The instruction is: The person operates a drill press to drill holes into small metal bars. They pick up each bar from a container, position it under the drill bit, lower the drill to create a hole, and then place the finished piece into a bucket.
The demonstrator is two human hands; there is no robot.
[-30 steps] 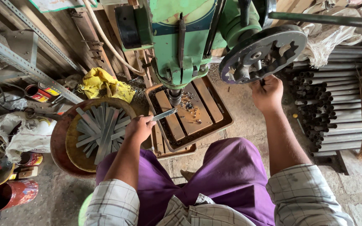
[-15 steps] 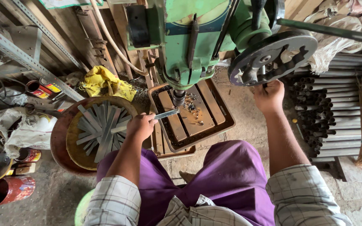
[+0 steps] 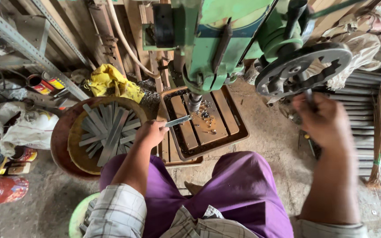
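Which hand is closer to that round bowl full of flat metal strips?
Left. The left hand is just beside the bowl, holding a metal strip under the drill. The right hand is far across, at the drill's feed wheel.

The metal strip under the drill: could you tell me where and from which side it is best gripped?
Grip the metal strip by its outer end, from the left, as the left hand does. It is flat and narrow and lies across the drill table, its far end under the spindle, so that end is best kept clear of fingers. The right hand is at the feed wheel.
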